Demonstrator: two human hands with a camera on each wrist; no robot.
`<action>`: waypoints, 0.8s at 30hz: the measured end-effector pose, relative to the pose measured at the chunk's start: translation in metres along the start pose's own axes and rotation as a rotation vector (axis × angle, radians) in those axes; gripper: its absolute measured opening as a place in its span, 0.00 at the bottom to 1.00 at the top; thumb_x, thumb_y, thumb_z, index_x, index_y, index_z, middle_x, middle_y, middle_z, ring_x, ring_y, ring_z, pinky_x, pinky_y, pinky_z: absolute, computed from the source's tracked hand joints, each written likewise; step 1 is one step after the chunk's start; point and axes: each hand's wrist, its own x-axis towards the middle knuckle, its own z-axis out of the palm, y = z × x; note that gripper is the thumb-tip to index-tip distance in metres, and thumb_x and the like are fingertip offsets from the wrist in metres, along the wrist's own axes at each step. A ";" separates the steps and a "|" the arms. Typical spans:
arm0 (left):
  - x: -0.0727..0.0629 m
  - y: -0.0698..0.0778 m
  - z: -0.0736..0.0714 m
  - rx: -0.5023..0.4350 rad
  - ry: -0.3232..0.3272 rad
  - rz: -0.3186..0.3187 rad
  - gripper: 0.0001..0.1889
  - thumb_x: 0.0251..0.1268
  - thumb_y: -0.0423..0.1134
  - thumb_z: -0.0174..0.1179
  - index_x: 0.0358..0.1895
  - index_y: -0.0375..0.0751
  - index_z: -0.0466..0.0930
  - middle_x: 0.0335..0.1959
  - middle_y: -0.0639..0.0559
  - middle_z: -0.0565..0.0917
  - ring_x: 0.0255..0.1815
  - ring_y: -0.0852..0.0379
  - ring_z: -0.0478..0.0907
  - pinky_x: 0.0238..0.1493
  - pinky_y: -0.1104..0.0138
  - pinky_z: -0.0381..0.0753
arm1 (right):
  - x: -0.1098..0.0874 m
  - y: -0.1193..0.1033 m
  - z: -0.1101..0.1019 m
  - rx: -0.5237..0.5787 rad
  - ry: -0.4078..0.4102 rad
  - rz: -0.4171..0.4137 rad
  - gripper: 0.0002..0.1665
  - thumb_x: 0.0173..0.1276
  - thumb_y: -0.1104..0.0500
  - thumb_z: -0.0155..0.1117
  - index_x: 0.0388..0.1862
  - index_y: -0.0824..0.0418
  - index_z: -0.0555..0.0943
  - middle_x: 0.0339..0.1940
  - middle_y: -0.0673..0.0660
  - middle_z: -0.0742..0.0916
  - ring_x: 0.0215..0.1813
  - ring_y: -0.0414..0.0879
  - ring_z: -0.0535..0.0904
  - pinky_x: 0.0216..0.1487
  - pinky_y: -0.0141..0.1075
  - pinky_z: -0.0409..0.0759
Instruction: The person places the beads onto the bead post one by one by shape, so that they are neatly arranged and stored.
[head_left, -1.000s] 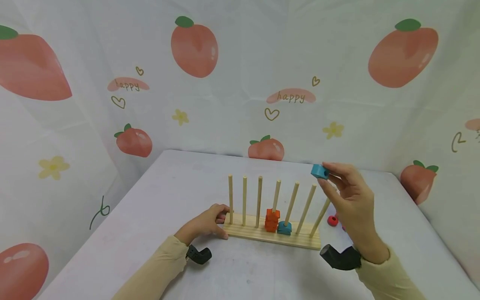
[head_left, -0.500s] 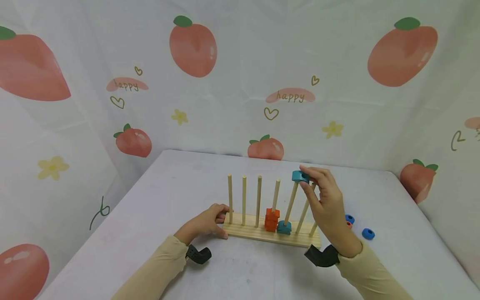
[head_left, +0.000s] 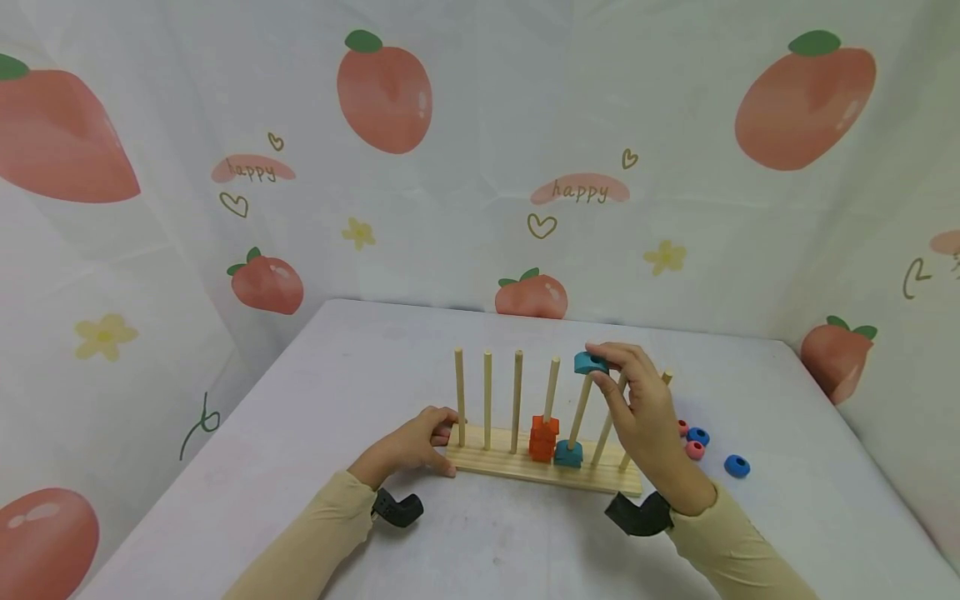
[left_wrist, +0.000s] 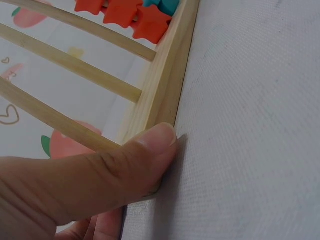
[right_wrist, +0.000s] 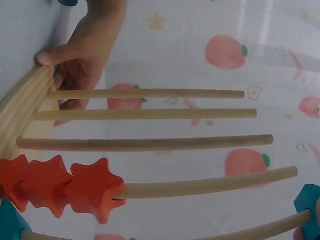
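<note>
My left hand (head_left: 408, 446) grips the left end of a wooden peg board (head_left: 502, 468), thumb along the front edge, as the left wrist view also shows. At the top of the fifth peg (head_left: 581, 408), my right hand (head_left: 651, 421) pinches a teal block (head_left: 589, 363) with a hole. In the right wrist view this block (right_wrist: 306, 202) meets the peg's tip; how far it is threaded I cannot tell. Another teal block (head_left: 568, 454) sits at the foot of that peg. Several orange-red star blocks (right_wrist: 95, 187) are stacked on the fourth peg.
Blue beads (head_left: 737, 466) and pinkish-red beads (head_left: 695, 450) lie on the white table (head_left: 480, 550) right of the board, partly behind my right arm. Three bare pegs (head_left: 488, 400) rise at the board's left. A fruit-printed cloth (head_left: 450, 208) hangs behind.
My right hand has carried the teal block leftward to the fifth peg and slightly down onto its tip. The left hand has stayed on the board's end.
</note>
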 end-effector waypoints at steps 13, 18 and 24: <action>0.000 0.000 0.000 0.006 -0.006 0.024 0.41 0.38 0.23 0.76 0.62 0.28 0.67 0.57 0.38 0.65 0.57 0.48 0.71 0.60 0.65 0.78 | -0.014 0.002 0.007 0.462 0.004 0.351 0.21 0.65 0.79 0.55 0.56 0.81 0.65 0.48 0.46 0.79 0.49 0.33 0.77 0.52 0.20 0.78; 0.001 0.001 -0.001 0.016 -0.007 0.030 0.41 0.38 0.23 0.76 0.61 0.29 0.67 0.57 0.39 0.65 0.57 0.48 0.70 0.60 0.65 0.78 | -0.026 0.006 0.011 0.516 0.007 0.448 0.16 0.67 0.76 0.56 0.53 0.74 0.70 0.43 0.43 0.82 0.45 0.32 0.78 0.50 0.20 0.79; 0.000 0.001 -0.001 0.018 -0.004 0.035 0.40 0.38 0.23 0.76 0.61 0.29 0.68 0.56 0.38 0.66 0.57 0.48 0.71 0.60 0.65 0.78 | -0.043 0.011 0.016 0.483 -0.015 0.539 0.14 0.68 0.73 0.58 0.51 0.75 0.72 0.40 0.40 0.85 0.44 0.31 0.80 0.50 0.20 0.79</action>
